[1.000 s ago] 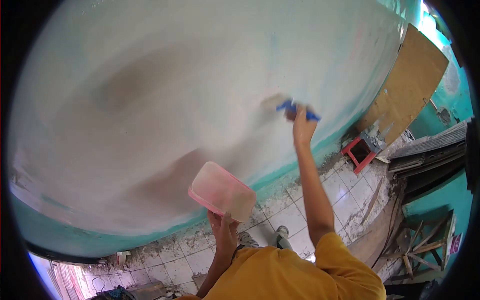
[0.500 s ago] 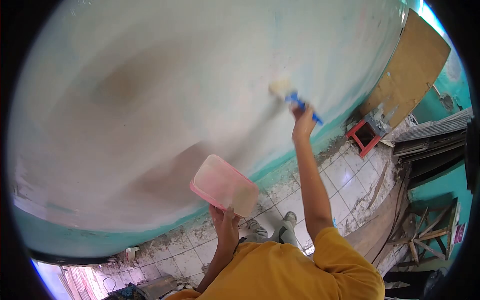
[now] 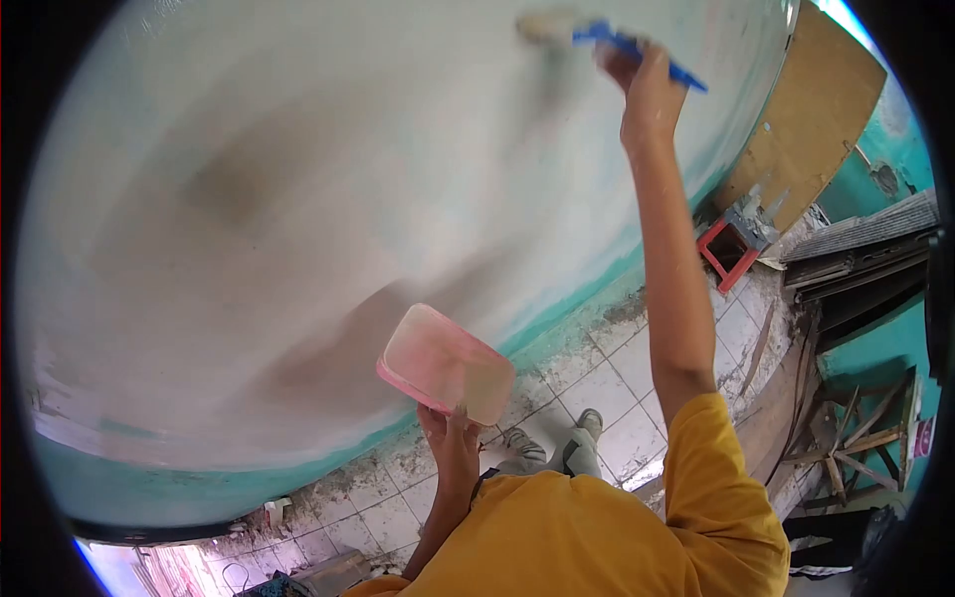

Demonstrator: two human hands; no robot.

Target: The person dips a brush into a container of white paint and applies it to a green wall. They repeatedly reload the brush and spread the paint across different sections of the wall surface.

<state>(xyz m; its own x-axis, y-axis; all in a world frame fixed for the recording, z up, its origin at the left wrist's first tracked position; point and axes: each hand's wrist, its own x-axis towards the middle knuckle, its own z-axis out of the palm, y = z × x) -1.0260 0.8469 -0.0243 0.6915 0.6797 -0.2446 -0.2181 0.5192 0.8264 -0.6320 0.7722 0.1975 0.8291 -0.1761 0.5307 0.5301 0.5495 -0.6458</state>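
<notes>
My right hand is raised high, wrapped round the blue handle of a paintbrush. The pale bristles, smeared by motion, are at the whitish painted wall. Lower down, my left hand grips a pink plastic tub by its near edge, thumb over the rim. Pale paint coats the inside of the tub, which is tilted toward me. Teal shows along the bottom of the wall below the whitish coat.
Dirty white floor tiles lie under my feet. To the right are a red stool, a leaning brown board, stacked corrugated sheets and a wooden frame.
My right hand has swept the paintbrush upward along the wall, and the arm is stretched further out. My left hand and the tub have barely moved.
</notes>
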